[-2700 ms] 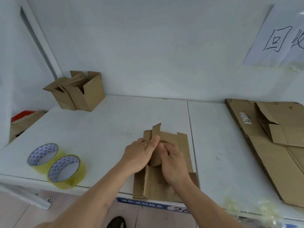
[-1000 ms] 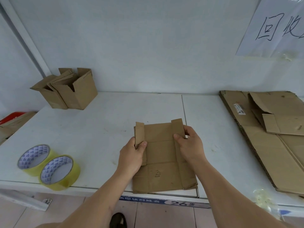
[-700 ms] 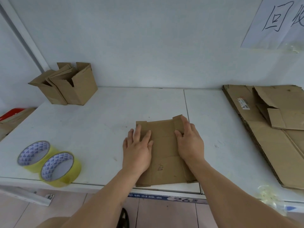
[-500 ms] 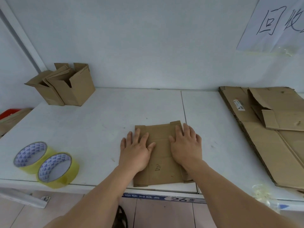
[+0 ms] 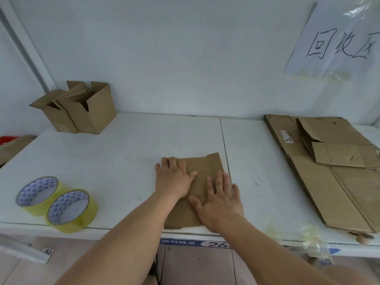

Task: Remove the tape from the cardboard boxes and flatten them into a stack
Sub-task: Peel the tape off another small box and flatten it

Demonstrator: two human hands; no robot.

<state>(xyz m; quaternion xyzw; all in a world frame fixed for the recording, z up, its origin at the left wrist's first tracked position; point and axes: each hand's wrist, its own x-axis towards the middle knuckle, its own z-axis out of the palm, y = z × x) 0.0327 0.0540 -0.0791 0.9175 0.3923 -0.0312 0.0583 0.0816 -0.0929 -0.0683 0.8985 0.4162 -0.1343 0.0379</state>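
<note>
With the left hand (image 5: 173, 177) and right hand (image 5: 221, 199) both spread flat on the collapsed box (image 5: 202, 171) at the desk's (image 5: 115, 159) front edge, the person should press the creases firmly, keeping the flaps aligned.

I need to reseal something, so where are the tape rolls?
In the head view, the two yellow tape rolls sit at the table's near-left edge, left of the left hand.
</note>
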